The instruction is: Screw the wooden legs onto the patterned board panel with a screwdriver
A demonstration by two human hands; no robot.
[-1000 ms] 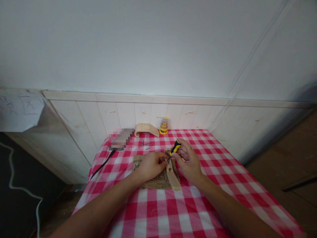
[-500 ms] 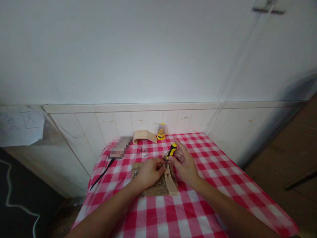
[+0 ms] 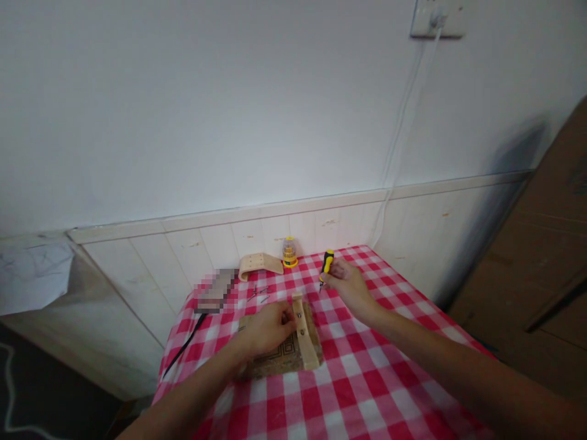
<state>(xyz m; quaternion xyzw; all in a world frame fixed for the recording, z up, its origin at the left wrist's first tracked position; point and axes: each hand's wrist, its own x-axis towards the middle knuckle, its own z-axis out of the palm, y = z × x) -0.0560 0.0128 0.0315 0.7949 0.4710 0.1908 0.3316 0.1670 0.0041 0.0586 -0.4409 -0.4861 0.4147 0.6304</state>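
Note:
My right hand [image 3: 352, 288] grips a yellow-and-black screwdriver [image 3: 327, 263], raised above the cloth with its tip pointing down. The tip is apart from the narrow curved wooden strip [image 3: 308, 353]. This strip has dark holes or fittings along its middle and lies on a brown patterned mat [image 3: 270, 368]. My left hand [image 3: 269, 327] rests over the mat, its fingers closed at the left edge of the strip. Part of the mat is hidden under that hand.
A red-and-white checked cloth [image 3: 279, 415] covers the table. Toward the wall stand a bent wooden piece [image 3: 261, 263] and a yellow bit holder [image 3: 290, 253]. Several small metal pieces [image 3: 259, 292] lie nearer, beside a blurred-out flat object [image 3: 217, 290] with a black strap [image 3: 186, 347].
The screwdriver has been lifted off the wooden strip and moved right with my right hand. My left hand stays by the strip. The camera view has tilted.

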